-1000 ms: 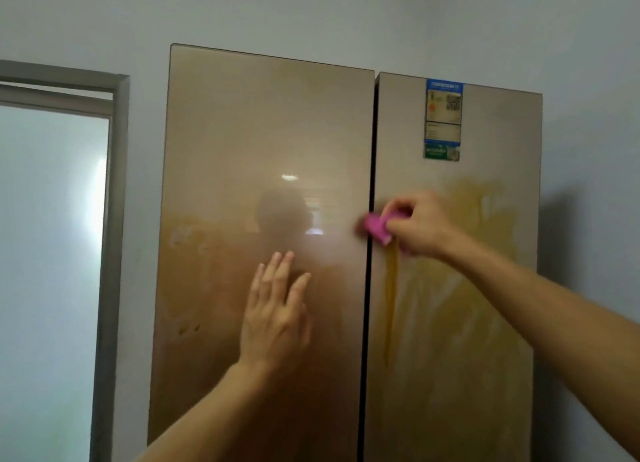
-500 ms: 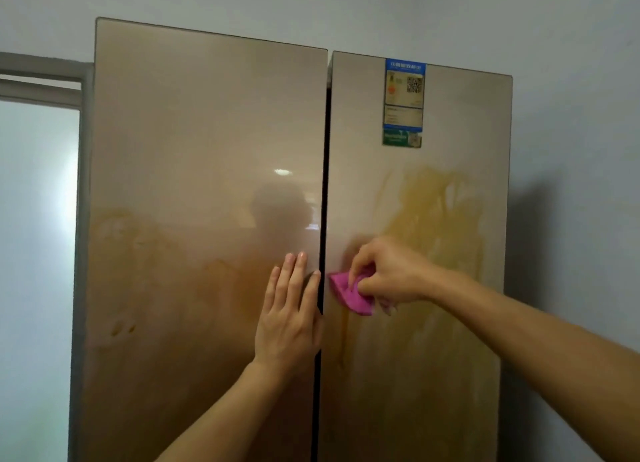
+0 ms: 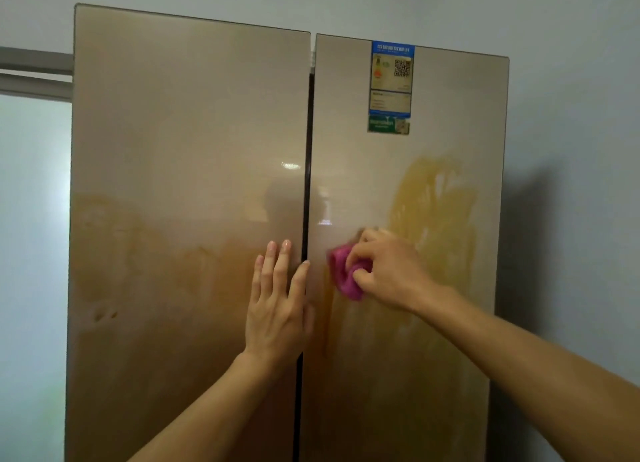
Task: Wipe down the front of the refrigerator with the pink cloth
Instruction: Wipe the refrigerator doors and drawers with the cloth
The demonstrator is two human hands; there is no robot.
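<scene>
A tall two-door refrigerator (image 3: 187, 122) with a glossy beige-gold front fills the view. My right hand (image 3: 388, 271) presses a bunched pink cloth (image 3: 343, 271) against the right door, just right of the dark centre seam. A yellowish smear (image 3: 436, 216) covers the right door above and to the right of that hand. My left hand (image 3: 278, 299) lies flat with fingers spread on the left door, right beside the seam. Brownish streaks (image 3: 138, 254) mark the lower half of the left door.
A blue and green label sticker (image 3: 391, 87) sits near the top of the right door. A grey-framed window or door (image 3: 31, 219) stands to the left of the fridge. Pale wall (image 3: 575, 150) lies to the right.
My right hand has carried the cloth down the right door along the seam, from higher up to beside my left hand. The view has shifted; my left hand stays flat on the left door.
</scene>
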